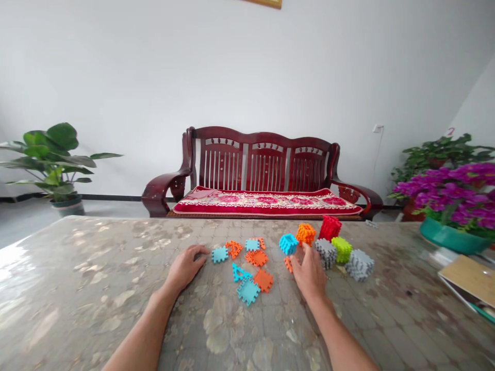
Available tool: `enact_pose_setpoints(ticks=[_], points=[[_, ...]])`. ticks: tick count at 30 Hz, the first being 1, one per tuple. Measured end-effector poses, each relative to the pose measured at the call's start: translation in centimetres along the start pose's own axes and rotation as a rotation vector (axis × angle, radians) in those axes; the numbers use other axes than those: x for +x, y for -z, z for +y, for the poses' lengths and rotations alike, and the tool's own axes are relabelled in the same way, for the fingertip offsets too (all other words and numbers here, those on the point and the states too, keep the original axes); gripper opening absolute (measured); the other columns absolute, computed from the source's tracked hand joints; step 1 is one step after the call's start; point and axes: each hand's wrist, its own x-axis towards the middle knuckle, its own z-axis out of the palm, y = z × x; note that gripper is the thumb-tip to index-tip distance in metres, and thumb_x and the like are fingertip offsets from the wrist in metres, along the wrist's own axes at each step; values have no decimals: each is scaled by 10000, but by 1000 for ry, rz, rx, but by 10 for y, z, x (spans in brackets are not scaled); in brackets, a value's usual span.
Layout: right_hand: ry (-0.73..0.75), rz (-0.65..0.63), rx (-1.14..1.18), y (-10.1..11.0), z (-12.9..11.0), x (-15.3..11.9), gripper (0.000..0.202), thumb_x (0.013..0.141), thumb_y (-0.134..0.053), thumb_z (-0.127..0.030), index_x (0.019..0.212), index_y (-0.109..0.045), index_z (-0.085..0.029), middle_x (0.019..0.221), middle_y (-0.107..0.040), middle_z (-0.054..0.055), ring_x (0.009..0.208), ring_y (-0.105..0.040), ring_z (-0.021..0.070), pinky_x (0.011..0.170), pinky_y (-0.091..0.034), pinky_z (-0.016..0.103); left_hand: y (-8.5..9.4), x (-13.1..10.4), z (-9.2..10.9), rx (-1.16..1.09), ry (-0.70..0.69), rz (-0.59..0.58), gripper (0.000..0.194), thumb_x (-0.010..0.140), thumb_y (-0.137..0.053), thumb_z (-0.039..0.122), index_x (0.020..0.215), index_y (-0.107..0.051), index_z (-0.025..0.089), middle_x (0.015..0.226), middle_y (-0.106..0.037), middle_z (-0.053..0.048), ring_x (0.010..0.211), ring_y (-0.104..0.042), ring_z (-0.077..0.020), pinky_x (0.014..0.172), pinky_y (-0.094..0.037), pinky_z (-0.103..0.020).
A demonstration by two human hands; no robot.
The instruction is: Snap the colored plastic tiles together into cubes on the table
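Note:
My left hand (188, 264) rests on the table with nothing in it, its fingers slightly apart, left of a light blue square piece (219, 254). My right hand (309, 269) is by an orange piece (288, 264), partly covered by the fingers; whether it is gripped cannot be made out. Just beyond that hand stand a blue cube (288, 243) and an orange cube (305, 234). Between the hands lie flat notched pieces, among them an orange square (263, 280), a teal square (248, 291) and a blue triangular frame (240, 272).
Right of my right hand stand a grey cube (326, 253), a red cube (330, 227), a green cube (342, 250) and another grey block (360, 265). Purple flowers in a teal pot (452, 236) and a brown notebook (469, 278) are at the table's right. A wooden bench (266, 154) stands behind.

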Motion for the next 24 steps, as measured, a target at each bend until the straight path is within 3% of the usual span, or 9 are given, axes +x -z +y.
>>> enact_pose_setpoints(ticks=[7,15,24], points=[[-41,-47,-65,-13,-15,16,698,813,-620,-417,1406,-424,-105,1230,-641,192,1115,-611,318,901,-457,377,1,-1,2,9,11,-19,265,771,-530,277,947,-726,250,1145,-731,-37,1115,-642,-219,1035,-458,-351],[-62,-33,-124,-25,-22,26,629,798,-591,-323,1387,-459,-146,1134,-690,162,1052,-628,311,840,-466,382,3,-2,6,18,20,-14,268,767,-530,271,942,-732,254,1162,-728,-33,1124,-646,-218,1055,-449,-353],[-65,-83,-160,-21,-32,28,696,804,-626,-394,1403,-445,-90,1167,-679,213,1103,-611,346,914,-436,435,3,-1,5,22,4,-5,263,763,-531,275,935,-729,251,1165,-728,-39,1147,-643,-221,1062,-446,-347]])
